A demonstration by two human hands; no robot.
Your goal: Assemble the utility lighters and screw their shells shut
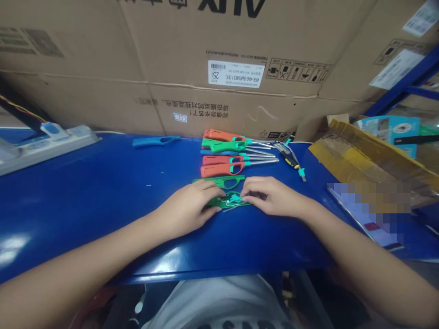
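Note:
My left hand [195, 204] grips the left end of an open green lighter shell [215, 201] between thumb and fingers, low over the blue table. Inside the shell lie a teal trigger piece [235, 198] and a thin white wire. The fingers of my right hand [272, 196] are closed in a pinch at the right side of the teal piece. A thin metal rod [233, 208] shows along the near edge of the shell. Just beyond my hands lies another green shell half [226, 183] with a trigger loop.
Behind lie several long-nosed lighters in orange [217, 171], green [222, 145] and blue. A blue shell half [151, 141] lies left, near a power strip [58, 144]. A black-yellow tool [291, 160], yellow-taped cardboard [363, 160] and a flat blurred item [363, 214] are right. A large carton [164, 55] stands behind.

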